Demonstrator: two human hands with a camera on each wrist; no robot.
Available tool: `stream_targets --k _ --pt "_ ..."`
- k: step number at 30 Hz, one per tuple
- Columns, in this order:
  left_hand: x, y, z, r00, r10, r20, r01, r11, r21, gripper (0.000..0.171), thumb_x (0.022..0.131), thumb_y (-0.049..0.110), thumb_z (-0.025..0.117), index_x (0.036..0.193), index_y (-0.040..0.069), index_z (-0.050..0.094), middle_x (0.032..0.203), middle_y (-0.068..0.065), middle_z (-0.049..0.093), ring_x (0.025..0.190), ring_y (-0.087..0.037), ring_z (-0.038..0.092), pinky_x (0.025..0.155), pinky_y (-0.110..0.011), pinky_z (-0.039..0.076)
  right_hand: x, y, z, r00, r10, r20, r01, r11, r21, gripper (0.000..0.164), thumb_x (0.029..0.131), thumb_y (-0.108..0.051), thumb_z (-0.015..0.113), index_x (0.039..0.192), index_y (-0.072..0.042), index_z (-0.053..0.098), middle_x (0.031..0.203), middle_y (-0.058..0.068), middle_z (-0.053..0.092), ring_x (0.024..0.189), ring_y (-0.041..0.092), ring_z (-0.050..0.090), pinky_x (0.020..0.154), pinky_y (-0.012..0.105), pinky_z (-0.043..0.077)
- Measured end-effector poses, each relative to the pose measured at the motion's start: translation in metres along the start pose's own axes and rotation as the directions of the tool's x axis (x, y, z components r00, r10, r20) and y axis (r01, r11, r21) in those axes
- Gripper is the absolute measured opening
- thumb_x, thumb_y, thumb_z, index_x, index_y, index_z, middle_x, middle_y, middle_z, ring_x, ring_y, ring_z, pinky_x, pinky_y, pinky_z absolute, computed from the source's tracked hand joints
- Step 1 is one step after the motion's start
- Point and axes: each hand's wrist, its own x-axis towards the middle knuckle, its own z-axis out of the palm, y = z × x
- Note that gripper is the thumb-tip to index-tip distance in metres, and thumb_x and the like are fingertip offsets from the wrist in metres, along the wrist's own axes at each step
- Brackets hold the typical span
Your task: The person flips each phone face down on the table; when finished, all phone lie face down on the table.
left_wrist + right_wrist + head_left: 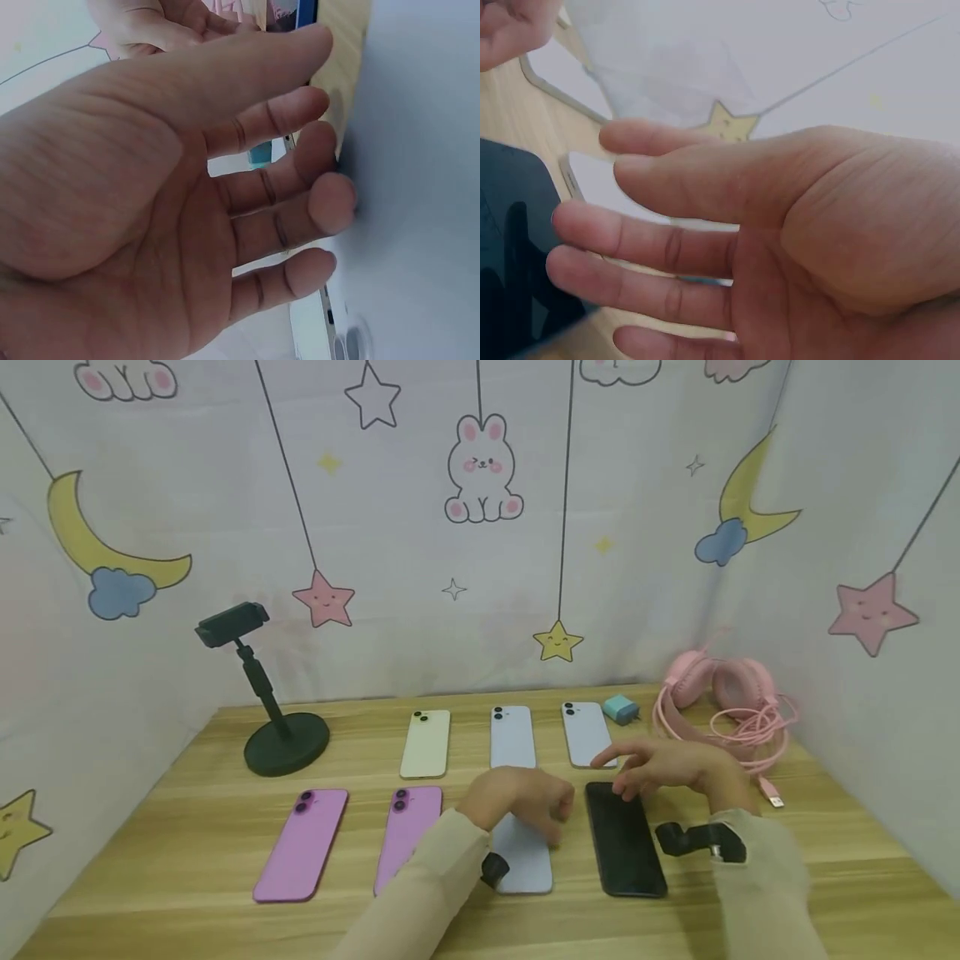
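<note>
My left hand (522, 795) hovers over a pale blue-white phone (523, 864) in the front row, its fingers loosely bent and holding nothing. In the left wrist view its fingertips (331, 204) come right up to the phone's smooth surface; whether they touch, I cannot tell. Beside it lies a phone with its black face (628, 852) up. Over the top edge of that phone hangs my right hand (671, 764), fingers apart and relaxed, with nothing in its grasp. Two pink-purple phones, the outer (302, 847) and the inner (408, 827), lie back up further left.
Behind stand a yellowish phone (426, 745), a white phone (513, 739) and another white phone (587, 735). A teal charger plug (621, 709) sits near pink headphones (690, 681) with a coiled cable. At the back left is a black phone stand (287, 745).
</note>
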Motion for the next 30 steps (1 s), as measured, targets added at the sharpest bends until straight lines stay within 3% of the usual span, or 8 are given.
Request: stream_targets --k 6,12,19,24,30 --pt "0.004 0.007 0.003 0.999 0.034 0.008 -0.034 0.999 -0.022 0.022 0.090 0.025 0.076 0.100 0.019 0.058 0.091 0.009 0.057 0.081 -0.008 0.053 0.069 -0.021 0.043 -0.009 0.005 -0.001 0.997 0.066 -0.044 -0.065 0.997 0.034 0.043 0.097 -0.011 0.062 0.139 -0.005 0.053 0.108 0.012 0.067 0.104 0.027 0.065 0.089 0.041 0.050" --pt "0.009 0.011 0.005 0.997 0.079 0.003 -0.079 0.997 -0.014 0.023 0.092 0.025 0.074 0.106 0.018 0.058 0.094 0.007 0.056 0.082 -0.009 0.053 0.069 -0.022 0.043 -0.016 0.004 -0.004 0.986 0.152 -0.064 -0.148 0.987 0.059 0.044 0.094 -0.012 0.066 0.137 -0.010 0.056 0.107 0.010 0.065 0.099 0.025 0.064 0.079 0.037 0.046" --pt "0.015 0.015 0.008 0.993 0.118 -0.028 -0.118 0.993 0.015 0.022 0.093 0.028 0.072 0.105 0.017 0.057 0.091 0.007 0.057 0.078 -0.008 0.053 0.067 -0.021 0.043 -0.018 0.005 -0.007 0.982 0.185 -0.048 -0.184 0.983 0.026 0.035 0.092 -0.010 0.066 0.126 -0.007 0.059 0.097 0.008 0.063 0.089 0.022 0.060 0.065 0.030 0.041" --pt "0.016 0.014 0.008 0.983 0.177 -0.041 -0.179 0.983 -0.036 0.021 0.095 0.026 0.071 0.106 0.016 0.057 0.091 0.008 0.057 0.078 -0.007 0.053 0.068 -0.018 0.042 -0.018 0.005 -0.006 0.972 0.229 -0.041 -0.230 0.973 -0.012 0.026 0.092 -0.010 0.065 0.117 -0.007 0.061 0.091 0.006 0.063 0.085 0.021 0.058 0.067 0.032 0.042" --pt "0.017 0.021 0.008 0.977 0.208 -0.050 -0.210 0.977 -0.046 0.030 0.096 0.028 0.070 0.119 0.014 0.057 0.091 0.006 0.059 0.081 -0.006 0.055 0.072 -0.018 0.042 -0.018 0.007 -0.005 0.965 0.263 0.022 -0.264 0.960 0.097 0.028 0.090 -0.002 0.061 0.117 -0.003 0.056 0.089 0.011 0.065 0.078 0.020 0.064 0.065 0.029 0.050"
